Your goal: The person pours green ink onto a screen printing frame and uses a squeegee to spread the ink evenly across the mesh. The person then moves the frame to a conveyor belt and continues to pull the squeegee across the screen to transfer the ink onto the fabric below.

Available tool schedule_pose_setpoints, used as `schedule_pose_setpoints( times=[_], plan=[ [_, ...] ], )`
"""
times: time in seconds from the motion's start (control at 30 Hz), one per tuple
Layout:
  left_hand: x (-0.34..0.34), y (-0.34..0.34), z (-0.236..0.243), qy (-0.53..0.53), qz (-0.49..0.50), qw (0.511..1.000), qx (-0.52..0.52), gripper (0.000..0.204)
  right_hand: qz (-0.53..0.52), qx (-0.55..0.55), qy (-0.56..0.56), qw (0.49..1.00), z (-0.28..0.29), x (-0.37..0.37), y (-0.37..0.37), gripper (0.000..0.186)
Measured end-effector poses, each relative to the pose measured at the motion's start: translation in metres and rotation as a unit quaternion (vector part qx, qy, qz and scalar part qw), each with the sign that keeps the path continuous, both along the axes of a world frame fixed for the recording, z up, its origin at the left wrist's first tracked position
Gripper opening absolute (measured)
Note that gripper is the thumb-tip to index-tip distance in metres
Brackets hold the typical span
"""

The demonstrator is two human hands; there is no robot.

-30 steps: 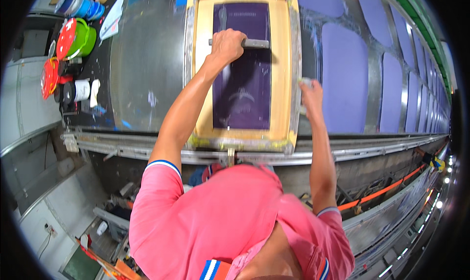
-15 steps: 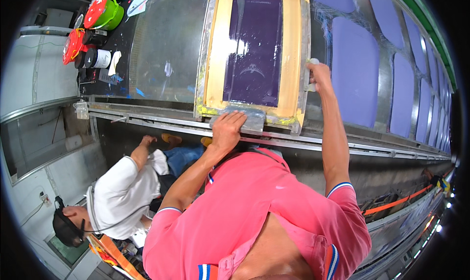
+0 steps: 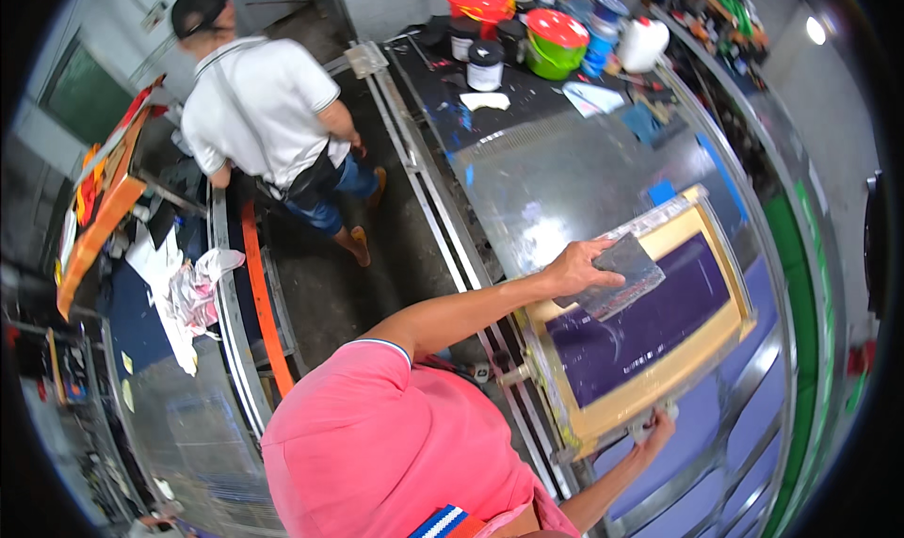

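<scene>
My left hand [image 3: 582,269] is closed on a flat grey squeegee [image 3: 625,276], held tilted over the left part of a silk-screen printing frame [image 3: 612,420]. Dark purple mesh [image 3: 650,326] shows inside the frame's yellow-tan border. Whether the blade touches the mesh, I cannot tell. At the frame's right side, my right hand [image 3: 655,431] grips a pale handle [image 3: 648,423] fixed to its edge. Part of the right-hand fingers is hidden behind the handle.
Lavender printed panels [image 3: 673,425] lie on the table beyond the frame. A green bucket with red lid [image 3: 554,44], black jars [image 3: 485,65] and a white jug [image 3: 643,46] stand at the back. Metal rails [image 3: 428,190] edge the table. A person in white [image 3: 264,114] stands left.
My view has swung left and tilted. The squeegee in my left hand has moved off the frame's near end to over its left side. My right hand stays on the handle. The other person now faces away.
</scene>
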State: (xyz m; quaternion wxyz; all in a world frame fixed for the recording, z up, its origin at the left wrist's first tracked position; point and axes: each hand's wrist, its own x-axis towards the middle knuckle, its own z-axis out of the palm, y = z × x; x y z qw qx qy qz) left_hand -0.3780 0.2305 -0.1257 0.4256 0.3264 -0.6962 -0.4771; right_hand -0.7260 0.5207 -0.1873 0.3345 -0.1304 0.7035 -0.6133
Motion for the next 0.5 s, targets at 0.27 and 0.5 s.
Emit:
schedule_pose_setpoints(
  times=[0.27,0.5],
  plan=[
    [0.130,-0.039,0.085,0.175,-0.119,0.914,0.345,0.058,0.066,-0.084,0.089,0.990,0.065,0.042,-0.043,0.015],
    [0.300,-0.066,0.117,0.314,-0.065,0.875,0.362,0.054,0.159,-0.100,0.186,0.964,0.152,0.174,-0.160,0.040]
  ],
)
